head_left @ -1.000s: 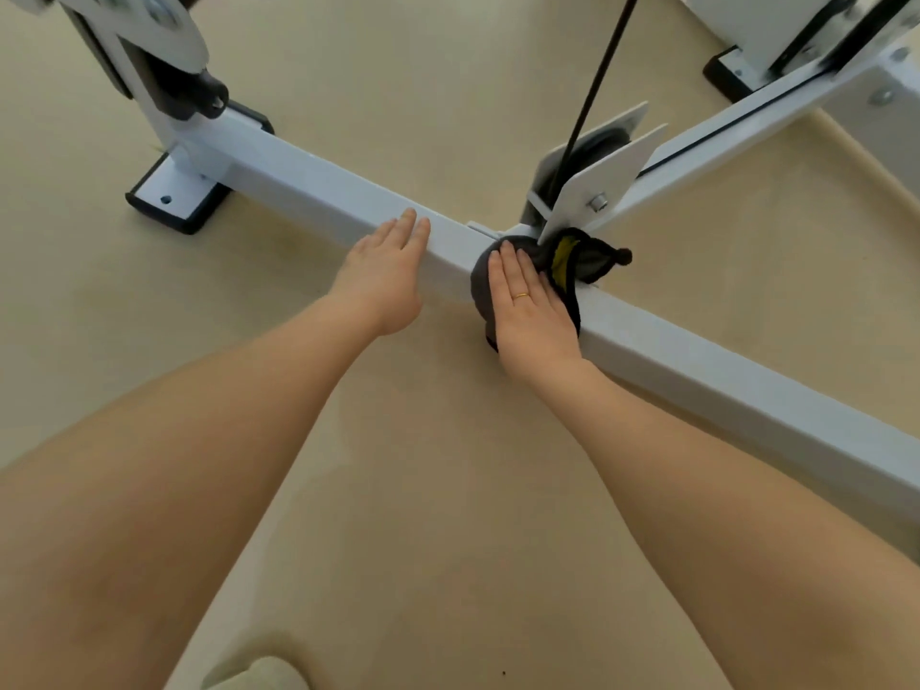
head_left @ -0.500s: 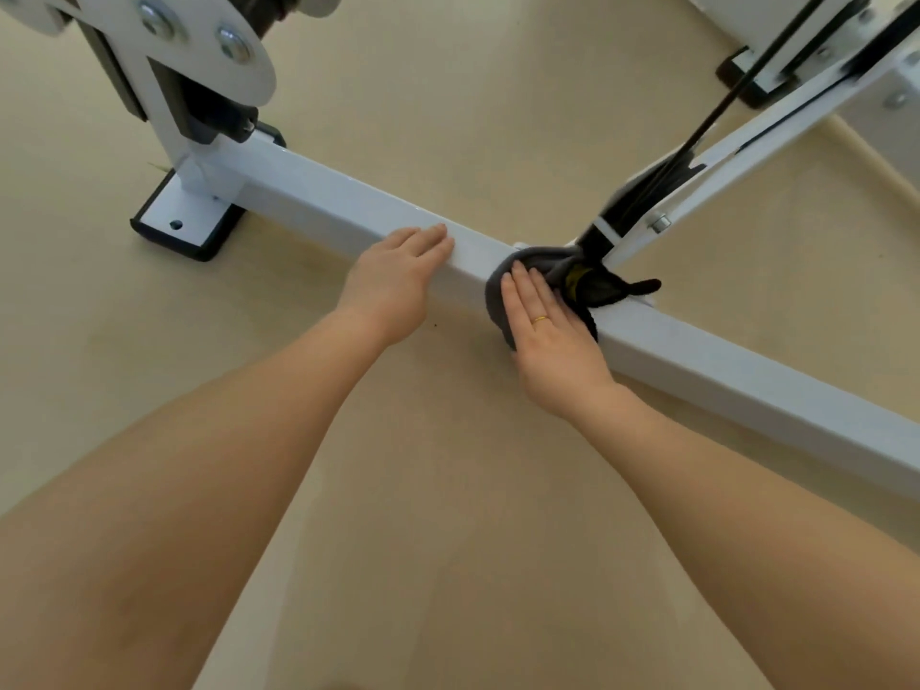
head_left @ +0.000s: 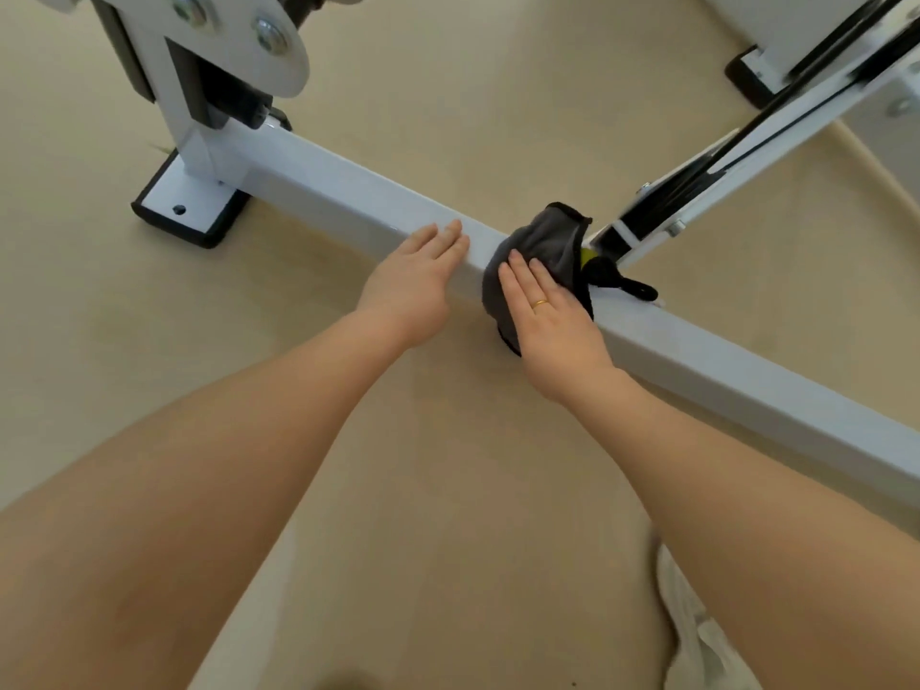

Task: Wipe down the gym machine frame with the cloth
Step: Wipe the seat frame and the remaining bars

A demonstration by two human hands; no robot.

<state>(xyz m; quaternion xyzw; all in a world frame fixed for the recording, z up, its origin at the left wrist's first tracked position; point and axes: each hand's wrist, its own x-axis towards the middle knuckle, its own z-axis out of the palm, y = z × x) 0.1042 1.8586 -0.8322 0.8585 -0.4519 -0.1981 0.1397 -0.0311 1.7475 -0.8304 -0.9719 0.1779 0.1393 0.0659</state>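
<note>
A white square steel beam (head_left: 348, 191) of the gym machine frame runs low across the floor from upper left to lower right. A dark grey cloth (head_left: 547, 241) with a black and yellow edge is draped over the beam near its middle. My right hand (head_left: 547, 311), wearing a gold ring, presses flat on the cloth with straight fingers. My left hand (head_left: 413, 281) rests open on the bare beam just left of the cloth, fingers straight and together.
A white upright with a bolted plate (head_left: 239, 37) and a black-edged foot plate (head_left: 184, 206) stands at the beam's left end. A second white bar with black cable (head_left: 747, 141) meets the beam behind the cloth. Beige floor (head_left: 498, 92) surrounds everything. A white shoe (head_left: 697, 634) shows at the lower right.
My right hand has slid the cloth a little leftward along the beam, away from the bracket. The cloth now bunches up higher over the top. My left hand stays on the beam.
</note>
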